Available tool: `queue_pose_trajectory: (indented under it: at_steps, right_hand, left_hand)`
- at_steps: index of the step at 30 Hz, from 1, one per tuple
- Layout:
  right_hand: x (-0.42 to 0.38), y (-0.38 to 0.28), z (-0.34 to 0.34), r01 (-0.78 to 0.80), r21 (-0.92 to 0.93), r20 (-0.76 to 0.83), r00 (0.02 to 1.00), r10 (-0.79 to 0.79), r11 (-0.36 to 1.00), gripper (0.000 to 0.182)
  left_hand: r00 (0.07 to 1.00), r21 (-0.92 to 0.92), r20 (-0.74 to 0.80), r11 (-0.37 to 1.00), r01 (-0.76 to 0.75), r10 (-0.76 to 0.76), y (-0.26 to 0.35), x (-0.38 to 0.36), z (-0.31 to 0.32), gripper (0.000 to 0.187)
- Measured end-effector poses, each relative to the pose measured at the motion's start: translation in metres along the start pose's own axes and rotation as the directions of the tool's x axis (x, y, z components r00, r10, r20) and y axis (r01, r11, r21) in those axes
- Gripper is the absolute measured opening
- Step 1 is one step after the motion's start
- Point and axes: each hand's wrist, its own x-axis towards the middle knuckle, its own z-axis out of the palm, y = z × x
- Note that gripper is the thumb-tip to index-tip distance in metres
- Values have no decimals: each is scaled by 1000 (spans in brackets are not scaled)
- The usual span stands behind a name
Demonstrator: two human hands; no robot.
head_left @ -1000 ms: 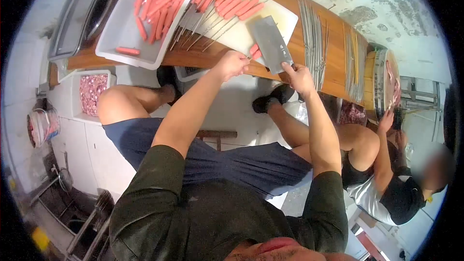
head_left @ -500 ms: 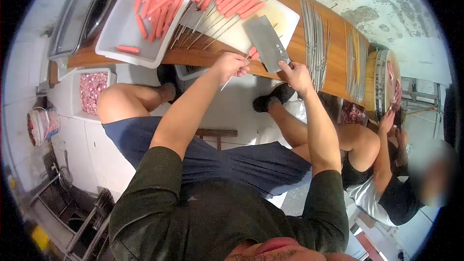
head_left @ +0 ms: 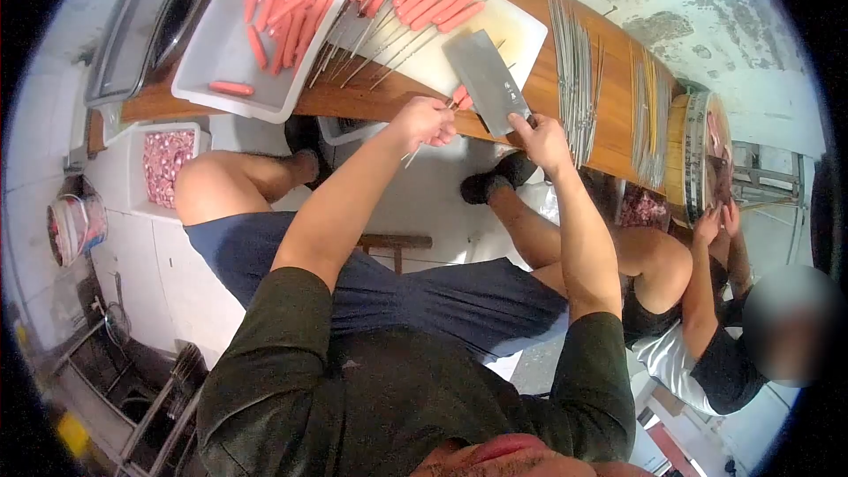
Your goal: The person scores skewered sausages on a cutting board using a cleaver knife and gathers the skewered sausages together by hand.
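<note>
My right hand [head_left: 542,140] grips the handle end of a broad metal cleaver [head_left: 486,84], its blade slanting up and left over the white cutting board [head_left: 526,35]. My left hand [head_left: 427,122] is closed around a thin skewer [head_left: 409,157] at the board's near edge. On that skewer's far end sits a pink sausage [head_left: 460,94], partly hidden behind the blade. Several skewered sausages [head_left: 429,7] lie side by side on the board, their bare metal ends pointing toward me. Left of them, a white tub [head_left: 281,106] holds many loose sausages [head_left: 300,13].
Bundles of metal skewers [head_left: 574,71] lie on the wooden table [head_left: 616,132] to the right. Farther right, a co-worker's hands [head_left: 717,221] are at a round wooden block [head_left: 693,155] with meat. A bin of cut meat [head_left: 168,163] stands by my left knee.
My hands, the cleaver and the skewer stay almost in place. The co-worker's hands have come closer together beside the round block.
</note>
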Motion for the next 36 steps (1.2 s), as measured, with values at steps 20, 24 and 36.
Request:
queue_pose_trajectory:
  at_steps: [20, 24, 36]
  right_hand:
    - [10, -15, -19, 7, -13, 6, 1000, -7, 1000, 55]
    - [-4, -13, -23, 83, 4, 24, 996, -83, 997, 51]
    - [26, -9, -25, 44, -21, 10, 999, -43, 999, 55]
  left_hand:
    - [998, -4, 11, 998, -55, 55, 2, 6, -5, 11]
    - [999, -23, 16, 999, -33, 34, 5, 8, -9, 11]
    - [998, 40, 23, 998, -51, 50, 9, 9, -13, 13]
